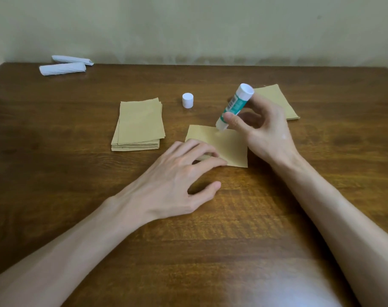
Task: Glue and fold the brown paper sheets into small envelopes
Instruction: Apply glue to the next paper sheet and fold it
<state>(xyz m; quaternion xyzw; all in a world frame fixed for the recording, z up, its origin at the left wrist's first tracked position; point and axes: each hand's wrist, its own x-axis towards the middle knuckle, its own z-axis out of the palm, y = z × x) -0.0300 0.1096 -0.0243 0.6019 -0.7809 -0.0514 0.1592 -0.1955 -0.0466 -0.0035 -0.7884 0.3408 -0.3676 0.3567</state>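
Left hand (pixel 177 173) is pressed, fingers (pixel 210 151) relaxed, onto a brown sheet (pixel 233 149). A glue stick (pixel 234 105), gripped in the right hand (pixel 264 131), is touched to the sheet.

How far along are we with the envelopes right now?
Done, probably: the pile on the left looks like finished envelopes, though I can't confirm folds. In hand: the right hand holds the uncapped glue stick tip-down on one brown sheet, which the left hand presses flat; the cap stands apart. Left: folding this sheet, plus the second pile behind the right hand.
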